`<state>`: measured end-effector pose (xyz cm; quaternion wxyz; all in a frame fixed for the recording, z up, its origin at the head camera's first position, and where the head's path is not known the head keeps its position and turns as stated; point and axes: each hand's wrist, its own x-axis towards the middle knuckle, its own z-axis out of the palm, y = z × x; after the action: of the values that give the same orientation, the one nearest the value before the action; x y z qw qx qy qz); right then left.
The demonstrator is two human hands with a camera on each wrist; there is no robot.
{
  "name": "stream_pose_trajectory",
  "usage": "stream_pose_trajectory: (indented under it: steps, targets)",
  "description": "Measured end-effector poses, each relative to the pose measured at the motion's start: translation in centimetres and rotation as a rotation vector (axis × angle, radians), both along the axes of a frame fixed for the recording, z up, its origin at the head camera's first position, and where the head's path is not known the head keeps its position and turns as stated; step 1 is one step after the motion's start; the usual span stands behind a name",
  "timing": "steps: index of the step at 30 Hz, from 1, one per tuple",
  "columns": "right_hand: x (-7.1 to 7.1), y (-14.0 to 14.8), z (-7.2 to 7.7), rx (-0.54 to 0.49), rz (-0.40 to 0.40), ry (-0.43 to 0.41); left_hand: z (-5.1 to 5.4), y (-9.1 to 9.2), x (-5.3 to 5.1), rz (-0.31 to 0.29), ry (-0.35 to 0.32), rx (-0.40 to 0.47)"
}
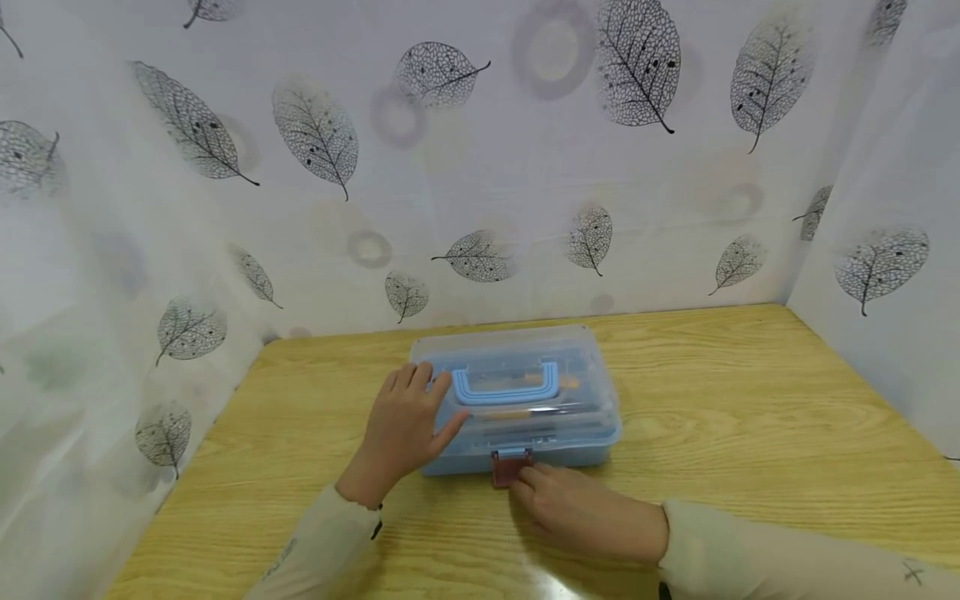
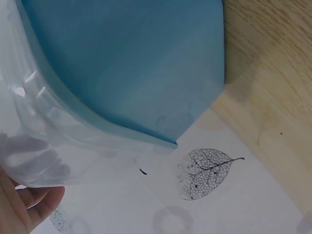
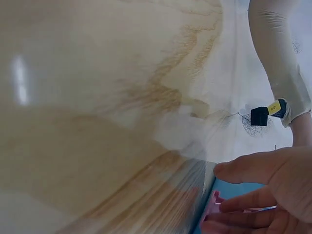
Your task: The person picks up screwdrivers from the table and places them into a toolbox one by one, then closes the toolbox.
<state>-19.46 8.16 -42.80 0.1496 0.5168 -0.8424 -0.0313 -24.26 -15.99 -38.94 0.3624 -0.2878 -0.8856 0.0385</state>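
Note:
A blue plastic storage box [image 1: 577,456] with a clear lid [image 1: 495,342] stands on the table, its light blue carry handle [image 1: 506,395] folded flat. My left hand [image 1: 405,421] rests on the lid's left side, fingers spread; in the left wrist view its fingertips [image 2: 48,202] touch the clear lid's edge. At the box's front, the fingers of my right hand [image 1: 581,510] touch a reddish latch [image 1: 510,469], which looks pink in the right wrist view. There the thumb [image 3: 243,168] stands apart from the fingers. Through the lid, thin orange-handled items show, too blurred to name.
The box stands on a wood-grain table [image 1: 735,417]. A pale curtain [image 1: 480,183] printed with leaves hangs behind the table and along both sides. A black strap with a yellow label [image 3: 274,108] is on the left wrist.

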Motion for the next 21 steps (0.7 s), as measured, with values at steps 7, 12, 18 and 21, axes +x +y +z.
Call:
stream_pose_trajectory:
  steps: [7,12,18,21]
  targets:
    - [0.1,0.0,0.7,-0.031,0.031,-0.129,-0.1,0.0,-0.1,-0.003,-0.001,0.013]
    - [-0.1,0.1,1.0,-0.18,0.102,-0.117,-0.1,0.0,-0.1,-0.014,0.021,0.026]
    - [-0.7,0.3,1.2,-0.354,0.185,0.02,-0.2,0.0,-0.1,-0.016,0.032,0.026]
    - [-0.9,0.2,1.5,-0.438,0.225,0.061,-0.2,0.0,-0.1,-0.007,0.03,0.019]
